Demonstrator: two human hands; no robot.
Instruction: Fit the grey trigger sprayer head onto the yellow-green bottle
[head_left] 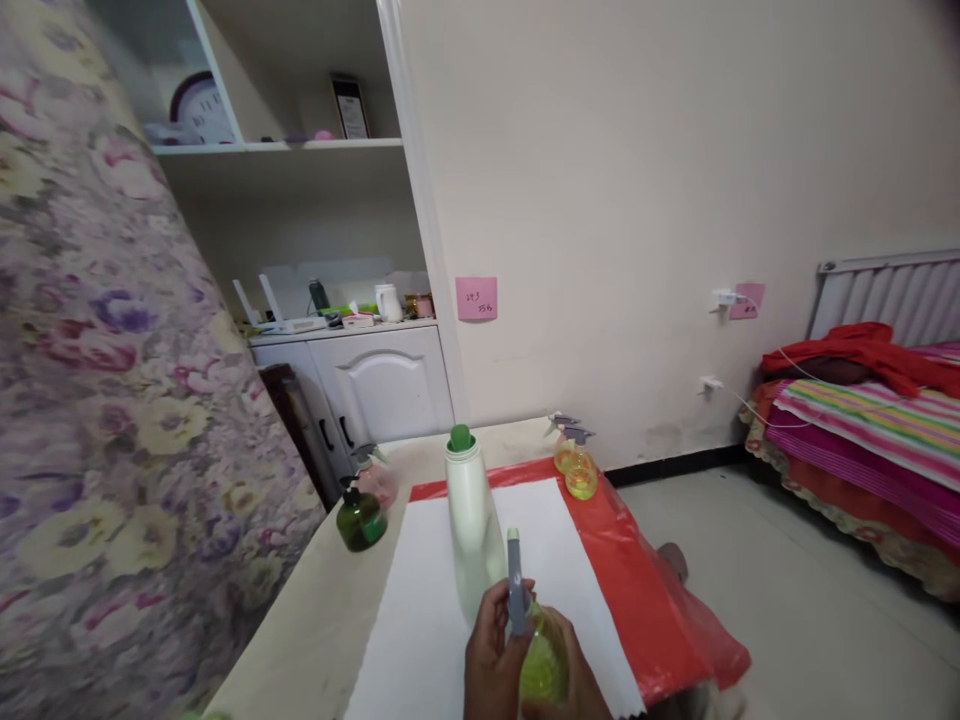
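Note:
Near the front edge of the table, I hold a yellow-green spray bottle (544, 660) in front of me. My left hand (489, 655) is closed at its neck, fingers pinching the grey spray head (516, 590). Around the right side of the clear body wraps my right hand (579, 665), also closed. Just beyond my left hand stands a tall pale green jug (472, 520), upright, with a darker green cap (460, 437) at its mouth. Whether the spray head is screwed on cannot be made out behind my fingers.
White paper (420, 600) lies over a red plastic sheet (630, 590) on the table. A dark green pump bottle (361, 520) and a pink spray bottle (379, 482) stand left. Yellow spray bottles (580, 478) stand at the back right. A floral curtain (112, 400) hangs left.

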